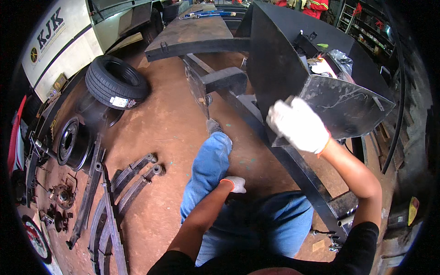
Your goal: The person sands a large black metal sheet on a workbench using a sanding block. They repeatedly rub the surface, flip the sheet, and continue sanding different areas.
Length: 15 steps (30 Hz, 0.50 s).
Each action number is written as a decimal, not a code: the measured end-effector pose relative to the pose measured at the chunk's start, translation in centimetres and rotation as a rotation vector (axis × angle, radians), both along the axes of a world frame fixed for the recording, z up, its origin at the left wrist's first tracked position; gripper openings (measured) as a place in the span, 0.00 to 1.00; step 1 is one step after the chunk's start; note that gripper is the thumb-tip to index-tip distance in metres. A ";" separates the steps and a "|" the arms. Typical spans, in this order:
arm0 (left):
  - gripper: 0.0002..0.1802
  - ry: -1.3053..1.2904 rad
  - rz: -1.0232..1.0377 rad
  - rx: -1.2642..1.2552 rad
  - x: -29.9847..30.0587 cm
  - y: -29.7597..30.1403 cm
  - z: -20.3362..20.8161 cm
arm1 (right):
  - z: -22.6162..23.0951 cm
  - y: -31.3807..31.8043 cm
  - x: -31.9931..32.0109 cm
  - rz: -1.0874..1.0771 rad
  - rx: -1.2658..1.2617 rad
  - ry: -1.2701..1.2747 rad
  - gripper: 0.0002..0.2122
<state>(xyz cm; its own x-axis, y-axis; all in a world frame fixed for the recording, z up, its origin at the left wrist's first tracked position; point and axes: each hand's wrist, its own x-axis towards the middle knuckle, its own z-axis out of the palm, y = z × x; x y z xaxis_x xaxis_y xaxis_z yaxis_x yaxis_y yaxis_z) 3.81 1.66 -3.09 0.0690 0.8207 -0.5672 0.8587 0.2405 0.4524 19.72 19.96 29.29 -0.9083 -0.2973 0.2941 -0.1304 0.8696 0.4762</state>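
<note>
My right hand [300, 126], in a white knit glove with an orange cuff, is raised in front of the lower corner of a black sheet-metal box [279, 59]. Its fingers look curled; a small dark bit shows at their top, too unclear to name. Whether the glove touches the metal I cannot tell. My left hand [237, 184], gloved alike, is low between my legs, beside my bent knee in blue jeans. It looks closed, and anything inside it is hidden. Below the box runs a black steel frame rail [302, 176], passing close by my right leg.
Leaf springs [107, 215] lie on the brown floor at left, near a wheel rim [71, 142] and a tyre [117, 82]. A flat steel plate [197, 34] with blue tools [208, 14] stands ahead. Plastic bags [340, 62] sit in the box. A person in red [316, 7] is far back.
</note>
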 end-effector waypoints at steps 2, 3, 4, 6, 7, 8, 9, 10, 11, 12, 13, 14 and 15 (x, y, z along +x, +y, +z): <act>0.29 0.005 -0.011 -0.036 0.1 0.1 -0.3 | 5.1 -2.8 -0.5 -0.079 0.147 0.144 0.19; 0.29 0.005 -0.017 -0.046 0.3 0.0 -0.8 | 4.0 -2.5 -0.5 -0.076 0.084 0.120 0.19; 0.29 0.013 -0.031 -0.046 0.4 0.4 -1.2 | 2.2 -2.1 -0.1 -0.081 0.032 0.103 0.19; 0.29 0.017 -0.010 -0.037 0.3 0.1 -1.0 | -1.7 -2.1 -0.3 -0.260 -0.164 -0.235 0.18; 0.29 0.017 -0.039 -0.022 1.1 1.1 -0.4 | -6.9 0.3 1.7 -0.100 -0.144 -0.137 0.17; 0.29 0.017 -0.039 -0.020 1.2 1.1 -0.2 | -8.9 1.3 2.0 -0.007 -0.051 -0.134 0.17; 0.29 0.018 -0.029 -0.020 1.0 1.0 0.0 | -8.9 1.5 1.7 0.000 -0.072 -0.173 0.17; 0.29 0.013 -0.031 -0.010 1.0 1.0 0.3 | -8.8 1.6 1.6 0.002 -0.092 -0.211 0.17; 0.29 0.005 -0.032 -0.006 1.0 0.8 0.3 | -6.9 1.3 1.0 -0.089 -0.232 -0.295 0.17; 0.29 -0.004 -0.024 -0.012 0.6 0.3 0.2 | -4.6 0.8 0.0 -0.172 -0.381 -0.382 0.17; 0.29 0.002 0.007 -0.009 0.0 -0.5 -0.1 | -1.9 0.0 -0.6 -0.094 -0.177 -0.298 0.17; 0.29 -0.005 0.006 0.012 0.1 -0.2 -0.2 | 1.5 -0.7 -0.2 -0.059 0.034 -0.195 0.18; 0.29 -0.010 0.001 0.030 0.4 0.1 -0.2 | 2.8 0.0 0.0 -0.064 0.199 0.085 0.20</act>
